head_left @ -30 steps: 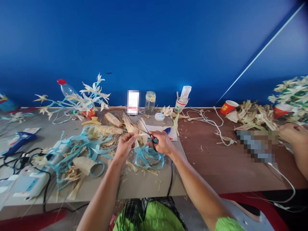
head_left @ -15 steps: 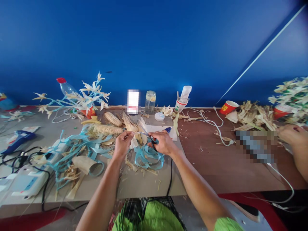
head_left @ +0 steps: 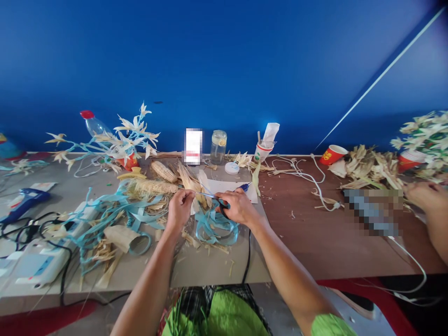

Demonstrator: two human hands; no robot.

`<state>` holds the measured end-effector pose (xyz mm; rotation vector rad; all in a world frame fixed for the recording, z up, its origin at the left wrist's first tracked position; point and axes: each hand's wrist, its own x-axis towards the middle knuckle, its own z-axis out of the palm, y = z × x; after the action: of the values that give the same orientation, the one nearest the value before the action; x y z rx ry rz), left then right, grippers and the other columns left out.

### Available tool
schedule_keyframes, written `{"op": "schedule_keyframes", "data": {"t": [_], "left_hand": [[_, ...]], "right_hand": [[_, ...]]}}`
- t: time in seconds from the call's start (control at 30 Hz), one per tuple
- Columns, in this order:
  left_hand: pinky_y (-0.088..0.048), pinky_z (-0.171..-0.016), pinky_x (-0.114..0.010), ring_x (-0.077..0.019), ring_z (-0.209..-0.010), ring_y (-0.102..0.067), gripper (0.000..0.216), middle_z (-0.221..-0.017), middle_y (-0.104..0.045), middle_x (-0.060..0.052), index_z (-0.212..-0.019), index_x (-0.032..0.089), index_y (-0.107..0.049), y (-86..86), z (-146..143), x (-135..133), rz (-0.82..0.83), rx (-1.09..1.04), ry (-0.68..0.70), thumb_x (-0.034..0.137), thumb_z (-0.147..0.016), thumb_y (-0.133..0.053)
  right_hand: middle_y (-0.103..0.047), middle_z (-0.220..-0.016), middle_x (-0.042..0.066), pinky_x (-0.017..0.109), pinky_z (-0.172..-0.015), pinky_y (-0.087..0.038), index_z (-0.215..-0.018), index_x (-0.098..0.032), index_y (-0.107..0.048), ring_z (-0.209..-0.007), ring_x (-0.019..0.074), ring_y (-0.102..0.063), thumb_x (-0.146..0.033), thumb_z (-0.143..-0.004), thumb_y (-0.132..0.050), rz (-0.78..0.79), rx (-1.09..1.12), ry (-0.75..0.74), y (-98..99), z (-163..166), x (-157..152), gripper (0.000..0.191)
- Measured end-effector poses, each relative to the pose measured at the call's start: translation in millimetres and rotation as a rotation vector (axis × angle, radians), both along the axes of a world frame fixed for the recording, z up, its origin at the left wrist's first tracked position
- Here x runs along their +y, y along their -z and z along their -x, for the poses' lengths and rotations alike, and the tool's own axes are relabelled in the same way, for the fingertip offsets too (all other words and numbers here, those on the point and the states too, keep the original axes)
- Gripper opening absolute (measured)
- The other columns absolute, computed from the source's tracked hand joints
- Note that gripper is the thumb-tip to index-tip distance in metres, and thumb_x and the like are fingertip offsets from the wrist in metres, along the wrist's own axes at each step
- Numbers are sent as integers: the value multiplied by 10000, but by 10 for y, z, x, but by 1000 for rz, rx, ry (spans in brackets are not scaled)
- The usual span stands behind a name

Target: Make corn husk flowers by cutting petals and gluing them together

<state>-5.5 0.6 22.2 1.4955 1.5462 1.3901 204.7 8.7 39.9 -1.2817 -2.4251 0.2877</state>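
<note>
My right hand [head_left: 237, 207] is closed round the black handles of a pair of scissors [head_left: 214, 198], whose blades point left toward my left hand. My left hand [head_left: 180, 208] pinches a thin strip of pale corn husk at the blade tips. Both hands hover over the grey table [head_left: 210, 266] above a coil of light-blue ribbon [head_left: 214, 226]. Dried corn husks [head_left: 191, 179] and a bare corn cob [head_left: 154, 188] lie just behind the hands.
A tangle of blue ribbon [head_left: 112, 214] and husk scraps lies to the left, with a blue glue gun [head_left: 23, 201] and white power strip [head_left: 38, 266]. A jar [head_left: 218, 147], paper cups [head_left: 262, 151] and white cords [head_left: 308, 179] stand behind. Another person's hand [head_left: 425, 196] works at the right by husk piles [head_left: 367, 168].
The scissor blades have closed from an open V to nearly shut on the husk strip. Both hands have barely shifted.
</note>
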Motion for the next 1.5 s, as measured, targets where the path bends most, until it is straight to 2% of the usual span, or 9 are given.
{"op": "schedule_keyframes", "data": {"t": [0.33,0.83,1.33,1.5], "left_hand": [[-365,-627,-234,-135,-622,-491,167,-694,-594,-19,-727,171,-656,49,21,16,-63,140,-1,290,-776,-550],[-363,-625,-231,-142,-642,-498,145,-687,-594,-18,-721,175,-663,52,32,16,-37,90,-3,291,-749,-581],[-373,-625,-233,-131,-627,-491,181,-678,-578,-13,-757,165,-657,32,19,-7,-88,144,6,300,-796,-544],[-380,-622,-237,-126,-627,-491,212,-703,-586,-16,-770,159,-652,41,26,-4,-93,245,-6,303,-825,-506]], "right_hand": [[-699,-949,58,319,-777,-274,-1168,-236,-590,-874,190,-613,-350,-805,-599,-20,-96,3,3,-35,19,381],[-700,-934,61,331,-776,-257,-1166,-247,-588,-868,203,-606,-363,-809,-594,-25,-127,1,-6,-44,22,375],[-702,-888,49,316,-771,-258,-1147,-243,-602,-853,183,-612,-313,-821,-576,1,-132,-12,-22,-36,16,334],[-708,-908,50,310,-779,-261,-1137,-242,-603,-869,183,-615,-347,-833,-568,12,-138,-9,-41,-34,8,324]]}}
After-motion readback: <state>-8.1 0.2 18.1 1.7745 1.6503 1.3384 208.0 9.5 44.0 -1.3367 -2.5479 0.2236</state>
